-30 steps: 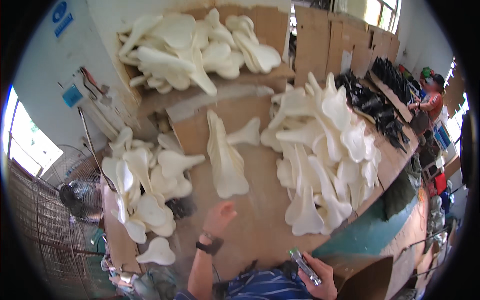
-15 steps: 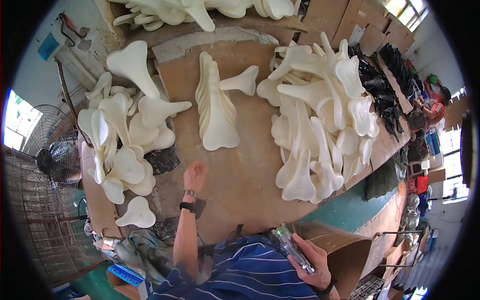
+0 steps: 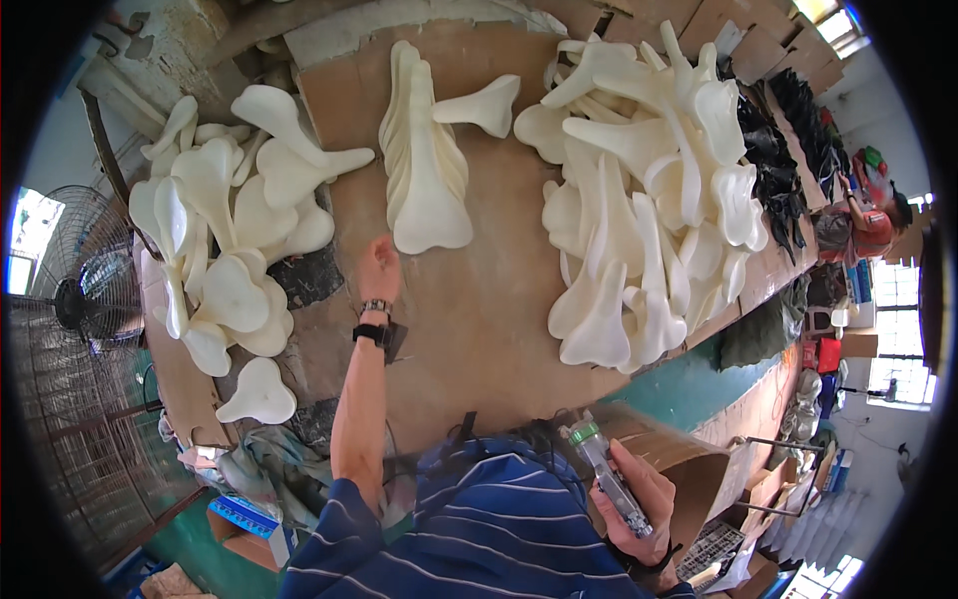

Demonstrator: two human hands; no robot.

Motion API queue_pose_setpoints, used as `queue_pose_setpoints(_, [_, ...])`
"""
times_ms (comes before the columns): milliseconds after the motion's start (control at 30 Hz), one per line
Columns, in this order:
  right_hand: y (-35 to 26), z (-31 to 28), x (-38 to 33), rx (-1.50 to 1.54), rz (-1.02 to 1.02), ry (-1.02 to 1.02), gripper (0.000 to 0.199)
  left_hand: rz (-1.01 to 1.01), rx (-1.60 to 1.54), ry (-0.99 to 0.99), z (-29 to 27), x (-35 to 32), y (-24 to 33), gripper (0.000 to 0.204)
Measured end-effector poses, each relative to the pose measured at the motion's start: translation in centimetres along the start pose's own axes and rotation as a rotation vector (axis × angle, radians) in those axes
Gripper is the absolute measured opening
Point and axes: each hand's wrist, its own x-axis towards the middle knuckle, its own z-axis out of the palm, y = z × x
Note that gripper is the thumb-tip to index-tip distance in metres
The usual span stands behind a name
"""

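Observation:
My left hand [image 3: 379,270] reaches over the table with its fingers curled in; whatever it may hold is hidden. Just beyond it and to the right lies a row of nested cream saddle-shaped pieces [image 3: 431,205], narrow ends pointing away. One more saddle-shaped piece [image 3: 484,107] lies crosswise against the row's right side. Near my body, my right hand [image 3: 644,499] is wrapped round a clear, silvery stick-shaped tool [image 3: 607,471] with a green band at its far end.
Loose heaps of saddle-shaped pieces lie on the left [image 3: 239,200] and right [image 3: 639,210] of the cardboard-covered table [image 3: 469,349]. A wire fan [image 3: 75,299] stands at far left. Black sheets [image 3: 773,170] lie at the right edge, with another person [image 3: 873,230] beyond.
My left hand has moved forward, closer to the nested row. The view has shifted, so the table things sit higher in the picture. My right hand keeps its hold on the stick-shaped tool.

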Motion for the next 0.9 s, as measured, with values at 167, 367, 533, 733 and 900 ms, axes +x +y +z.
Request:
queue_pose_setpoints(167, [0.2,-0.2,0.3,-0.004,0.043,-0.061,0.055,-0.012,0.109,0.032,1.7,2.9,0.9,0.032])
queue_pose_setpoints(367, [0.7,0.4,0.6,0.015,0.005,-0.011,0.053,-0.06,0.152,0.013,2.2,4.0,0.6,0.032])
queue_pose_setpoints(533, [0.6,1.5,0.8,0.102,0.077,-0.008,0.053,0.046,0.304,-0.014,-2.7,-1.2,3.5,0.036])
queue_pose_setpoints(733, [1.2,1.6,1.7,0.016,0.013,-0.093,0.055,-0.303,0.477,-0.239,-9.7,-8.1,-1.7,0.037])
queue_pose_setpoints(900, [0.3,1.3,2.6,0.004,-0.031,0.024,0.053,-0.442,0.24,-0.203,-9.9,-10.4,-10.0,0.045])
